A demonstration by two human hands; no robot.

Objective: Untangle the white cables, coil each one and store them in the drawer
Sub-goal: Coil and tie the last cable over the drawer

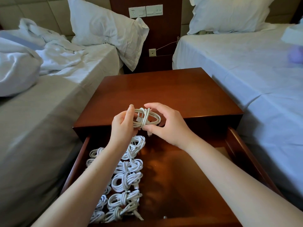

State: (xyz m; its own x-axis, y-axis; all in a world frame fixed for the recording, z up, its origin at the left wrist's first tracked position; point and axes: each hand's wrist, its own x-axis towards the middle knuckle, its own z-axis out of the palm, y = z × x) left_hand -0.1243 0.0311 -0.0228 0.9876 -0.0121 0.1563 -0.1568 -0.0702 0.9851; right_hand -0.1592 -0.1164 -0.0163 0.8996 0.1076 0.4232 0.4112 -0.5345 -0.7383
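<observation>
Coiled cable is held above the rear of the drawer, long axis crosswise, pinched by left hand and right hand; bare drawer floor lies nearer the right hand.

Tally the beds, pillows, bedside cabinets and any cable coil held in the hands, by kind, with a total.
Beds: 2
Pillows: 2
Bedside cabinet: 1
Cable coil, held by left hand and right hand: 1
Total: 6
</observation>
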